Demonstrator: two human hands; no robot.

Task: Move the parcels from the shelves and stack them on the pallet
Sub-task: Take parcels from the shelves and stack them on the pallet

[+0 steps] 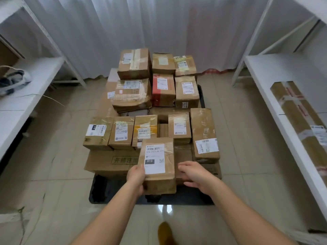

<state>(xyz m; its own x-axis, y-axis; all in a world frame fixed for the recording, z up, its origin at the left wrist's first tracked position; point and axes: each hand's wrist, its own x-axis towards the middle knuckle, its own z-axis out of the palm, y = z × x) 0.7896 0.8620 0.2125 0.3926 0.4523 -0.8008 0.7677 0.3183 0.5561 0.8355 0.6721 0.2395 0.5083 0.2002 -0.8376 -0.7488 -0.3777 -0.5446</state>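
A brown cardboard parcel [158, 165] with a white "010" label is held over the near edge of the black pallet [106, 190]. My left hand [136, 177] grips its left side. My right hand [196, 175] is just off its right side, fingers spread, and contact with the parcel is unclear. Several taped parcels [134, 93] are stacked on the pallet in rows, on top of large flat boxes. One long brown parcel [299, 117] lies on the right shelf [265, 71].
White shelves stand on both sides; the left shelf [31, 82] carries a grey bag [12, 80]. White curtains hang behind the pallet. The tiled floor [58, 156] surrounds the pallet. My shoe [165, 232] shows at the bottom.
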